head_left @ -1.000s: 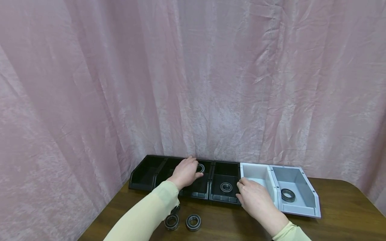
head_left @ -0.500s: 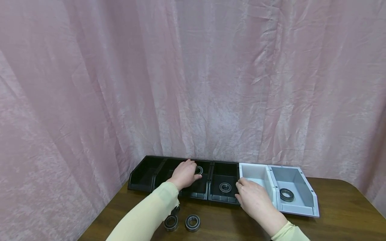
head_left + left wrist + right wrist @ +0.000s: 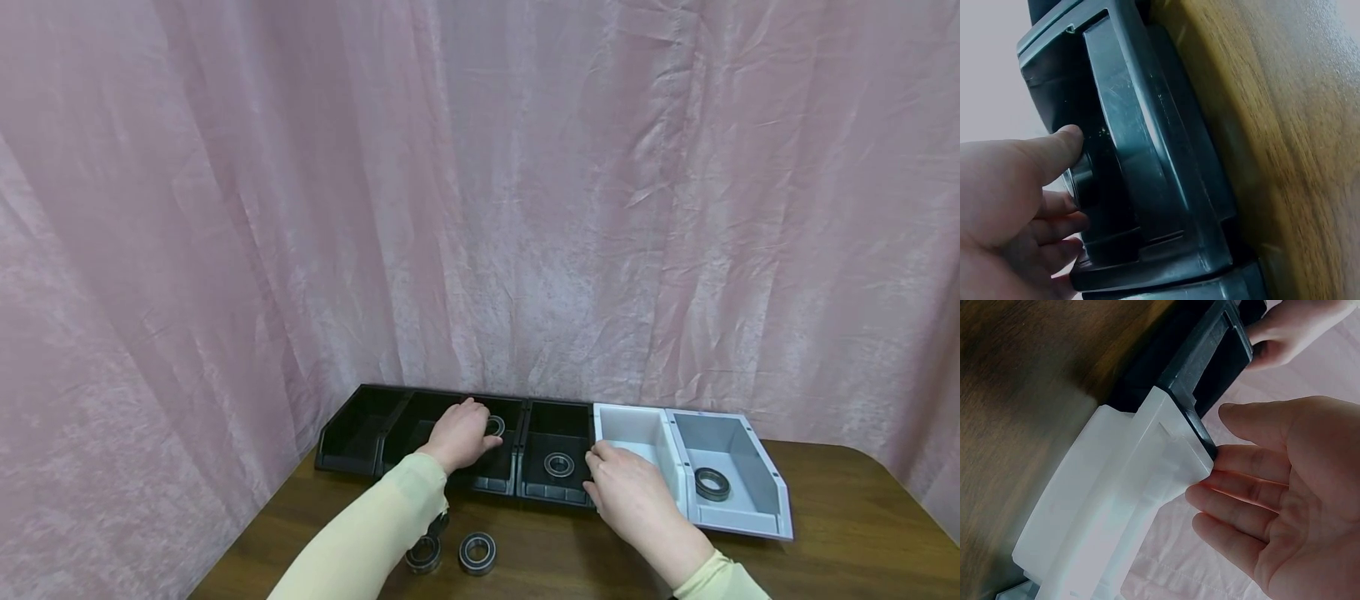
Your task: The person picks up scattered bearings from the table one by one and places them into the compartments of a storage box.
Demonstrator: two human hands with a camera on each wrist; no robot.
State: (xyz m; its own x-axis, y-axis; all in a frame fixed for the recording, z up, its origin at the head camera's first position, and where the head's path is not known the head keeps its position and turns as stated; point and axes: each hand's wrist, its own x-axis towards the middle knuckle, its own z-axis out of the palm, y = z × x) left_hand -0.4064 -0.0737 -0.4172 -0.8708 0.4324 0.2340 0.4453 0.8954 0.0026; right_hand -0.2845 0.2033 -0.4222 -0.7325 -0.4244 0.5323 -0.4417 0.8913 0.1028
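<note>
In the head view my left hand [image 3: 457, 435] reaches into a black bin and holds a ball bearing [image 3: 495, 426] between thumb and fingers, low over the bin floor. Its thumb and fingers also show around the bearing [image 3: 1085, 180] in the left wrist view, inside the black bin [image 3: 1141, 119]. My right hand [image 3: 637, 482] has loosely bent, empty fingers beside the white bin [image 3: 626, 413]; in the right wrist view its fingertips are right at the corner where the white bin [image 3: 1116, 481] meets a black one. A second bearing [image 3: 558, 465] lies in the black bin [image 3: 555, 492] left of that hand.
The bins form a row on the wooden table [image 3: 847, 500] against a pink curtain [image 3: 480, 200]. A dark bearing [image 3: 712, 484] lies in the grey bin [image 3: 780, 508] at the right. Loose bearings [image 3: 477, 553] stand on the table in front, some partly behind the left sleeve [image 3: 360, 533].
My left hand has come slightly down toward me with the bearing it holds. The right hand has stayed at the bin edge; the view has shifted a little.
</note>
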